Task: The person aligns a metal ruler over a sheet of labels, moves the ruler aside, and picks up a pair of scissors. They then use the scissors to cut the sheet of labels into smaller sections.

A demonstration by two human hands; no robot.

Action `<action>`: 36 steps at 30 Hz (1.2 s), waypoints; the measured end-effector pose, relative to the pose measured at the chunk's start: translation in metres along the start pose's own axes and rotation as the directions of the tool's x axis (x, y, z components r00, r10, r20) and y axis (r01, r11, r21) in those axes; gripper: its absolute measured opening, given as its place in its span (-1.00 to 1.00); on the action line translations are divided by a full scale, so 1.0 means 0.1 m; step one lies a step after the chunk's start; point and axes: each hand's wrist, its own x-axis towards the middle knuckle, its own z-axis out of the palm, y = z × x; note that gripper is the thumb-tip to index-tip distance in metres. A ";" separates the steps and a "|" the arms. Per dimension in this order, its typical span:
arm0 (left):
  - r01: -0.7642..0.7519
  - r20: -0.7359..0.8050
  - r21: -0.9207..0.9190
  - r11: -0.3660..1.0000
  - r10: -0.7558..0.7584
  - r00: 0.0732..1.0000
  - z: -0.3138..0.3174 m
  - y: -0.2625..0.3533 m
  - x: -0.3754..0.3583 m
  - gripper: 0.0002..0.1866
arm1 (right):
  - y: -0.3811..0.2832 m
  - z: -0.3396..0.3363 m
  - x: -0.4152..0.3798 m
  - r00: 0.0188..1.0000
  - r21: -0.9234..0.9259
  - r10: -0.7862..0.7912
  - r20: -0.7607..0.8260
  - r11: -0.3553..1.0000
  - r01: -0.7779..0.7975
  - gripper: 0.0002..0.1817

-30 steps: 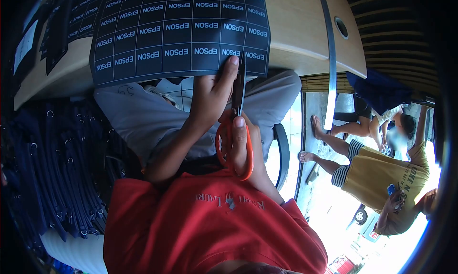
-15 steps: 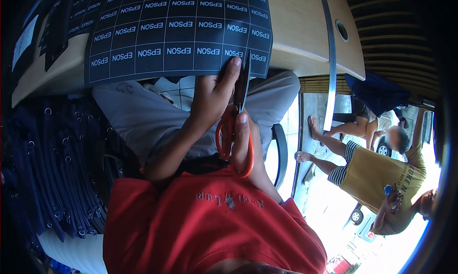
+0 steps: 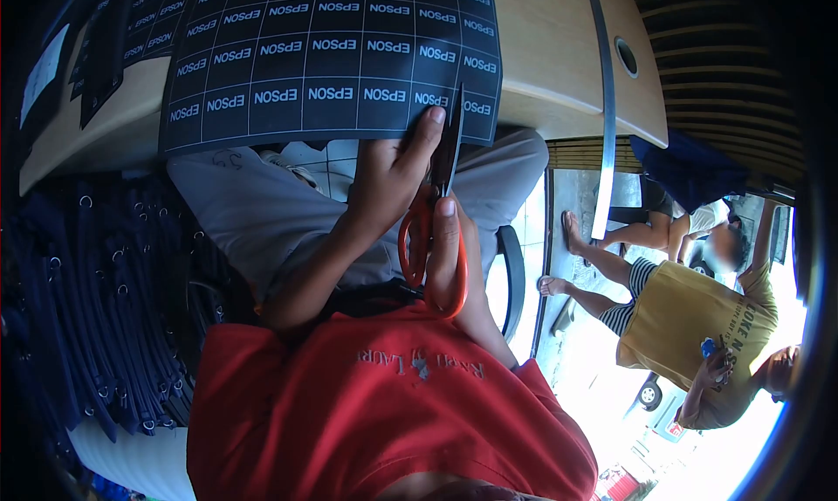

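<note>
A dark sheet (image 3: 279,121) printed with a white grid and repeated EPSON lettering hangs over the table's near edge. My left hand (image 3: 391,174) pinches its near edge, thumb on top and fingers underneath. Orange-handled scissors (image 3: 449,156) are in my right hand (image 3: 447,248), thumb lying along the handle. The upper blade lies over the sheet along the grid line before the last column, just right of my left thumb. How far the lower blade is spread is hard to see.
More EPSON sheets (image 3: 157,30) and dark strips lie on the wooden table (image 3: 559,73). A metal strip (image 3: 602,108) crosses its right side. Many navy straps with metal rings (image 3: 113,300) hang at left. A person in a yellow shirt (image 3: 698,326) and another person are at right.
The sheet has shifted slightly to the right. My right hand and the scissors have moved a little forward and right, and the blade tip sits slightly farther up the sheet.
</note>
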 end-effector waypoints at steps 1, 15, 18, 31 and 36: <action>0.005 0.003 -0.005 1.000 -0.005 1.000 0.00 0.00 0.00 -0.73 | -0.01 -0.01 0.00 1.000 -0.011 -0.009 -0.001 1.000 0.009 -0.48; -0.005 -0.008 -0.009 1.000 0.005 1.000 0.02 0.04 -0.02 -0.76 | 0.01 0.01 0.00 1.000 0.004 0.009 0.007 1.000 -0.009 -0.46; -0.023 -0.010 -0.016 1.000 0.023 1.000 0.02 0.04 -0.02 -0.76 | -0.02 0.01 0.00 1.000 0.004 0.015 -0.004 1.000 -0.015 -0.46; -0.150 -0.015 -0.001 0.989 0.150 0.989 0.01 -0.07 0.00 -0.64 | -0.01 0.05 0.00 0.999 -0.020 -0.010 -0.049 1.000 0.009 -0.47; -0.067 0.000 0.004 0.998 0.067 0.998 -0.01 -0.03 -0.02 -0.72 | -0.01 0.03 0.00 0.999 -0.053 -0.023 -0.047 0.998 0.021 -0.47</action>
